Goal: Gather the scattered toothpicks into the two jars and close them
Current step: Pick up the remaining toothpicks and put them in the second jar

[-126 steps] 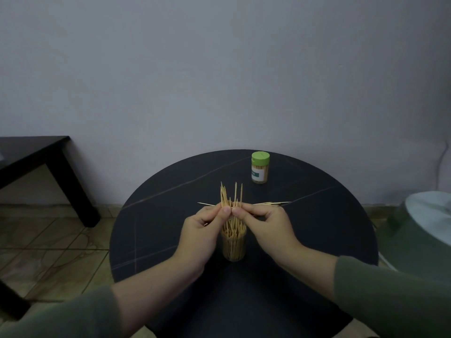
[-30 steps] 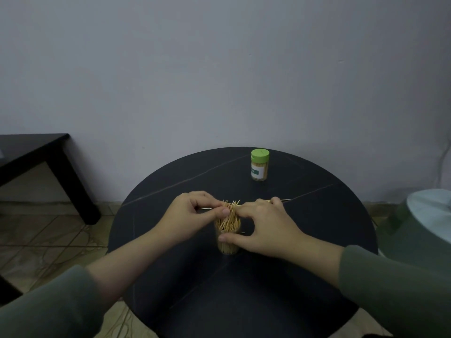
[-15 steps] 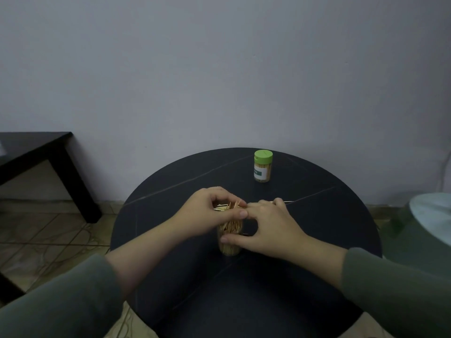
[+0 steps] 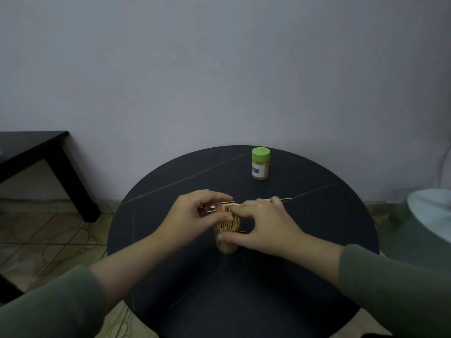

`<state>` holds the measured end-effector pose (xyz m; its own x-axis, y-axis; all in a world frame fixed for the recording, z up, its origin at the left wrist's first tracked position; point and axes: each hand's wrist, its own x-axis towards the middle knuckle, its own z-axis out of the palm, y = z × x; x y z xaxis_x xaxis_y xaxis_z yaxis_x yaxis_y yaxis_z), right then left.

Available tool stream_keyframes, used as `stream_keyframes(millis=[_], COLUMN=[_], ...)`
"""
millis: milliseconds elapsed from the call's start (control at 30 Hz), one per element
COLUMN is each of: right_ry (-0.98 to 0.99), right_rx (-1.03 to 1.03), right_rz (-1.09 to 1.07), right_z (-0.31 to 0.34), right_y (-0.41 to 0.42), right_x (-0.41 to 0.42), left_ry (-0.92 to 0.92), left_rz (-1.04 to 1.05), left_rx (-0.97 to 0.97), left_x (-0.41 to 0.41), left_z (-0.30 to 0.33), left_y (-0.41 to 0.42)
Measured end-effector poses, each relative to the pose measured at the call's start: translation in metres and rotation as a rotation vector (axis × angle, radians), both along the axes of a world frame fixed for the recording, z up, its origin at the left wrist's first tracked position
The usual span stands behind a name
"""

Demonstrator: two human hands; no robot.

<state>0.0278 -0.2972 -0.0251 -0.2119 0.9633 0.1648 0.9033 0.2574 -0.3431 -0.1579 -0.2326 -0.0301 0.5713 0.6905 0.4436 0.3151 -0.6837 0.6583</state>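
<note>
An open clear jar point(image 4: 227, 245) packed with toothpicks stands upright at the middle of the round black table point(image 4: 317, 240). My right hand point(image 4: 266, 226) grips its side, thumb low on the wall and fingers over the rim. My left hand point(image 4: 197, 215) pinches the toothpicks point(image 4: 229, 224) at the jar's mouth, thumb and fingers pressed on them. A few loose toothpicks point(image 4: 284, 199) lie flat on the table just behind my hands. A second jar point(image 4: 260, 164) with a green lid on stands closed at the far side of the table.
A dark low table point(image 4: 36, 152) stands at the left by the wall. A green and pale round object point(image 4: 427, 220) sits at the right edge of view. Tiled floor lies to the left of the round table.
The toothpicks that stood tall out of the jar have been pressed down into it. My right hand moved from the toothpick tips to gripping the jar; my left hand stays at the mouth.
</note>
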Motion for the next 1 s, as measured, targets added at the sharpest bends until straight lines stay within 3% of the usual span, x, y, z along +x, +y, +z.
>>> stream_keyframes(millis=[100,200,300,467,767,1000], right_ry=[-0.002,-0.004,0.008,-0.007,0.066,0.037], right_rx=[-0.006,-0.011,-0.015,-0.024,0.001,-0.006], right_rz=[-0.005,-0.006,0.001,-0.001,-0.016,-0.002], right_z=[-0.001,0.0,0.001,0.002,-0.001,0.002], right_y=[0.0,0.0,-0.001,-0.001,0.0,-0.001], right_x=[0.0,0.0,0.002,0.001,0.0,0.0], left_ry=[0.156,0.293,0.476,0.602,0.695,0.74], left_rz=[-0.026,-0.06,-0.071,-0.124,-0.186,-0.044], left_rx=[0.392,0.546,0.534,0.567,0.56,0.632], left_x=[-0.002,-0.004,-0.007,-0.013,-0.016,-0.018], left_z=[-0.004,-0.006,-0.009,0.002,0.013,0.009], left_y=[0.002,0.001,-0.002,0.001,-0.004,-0.002])
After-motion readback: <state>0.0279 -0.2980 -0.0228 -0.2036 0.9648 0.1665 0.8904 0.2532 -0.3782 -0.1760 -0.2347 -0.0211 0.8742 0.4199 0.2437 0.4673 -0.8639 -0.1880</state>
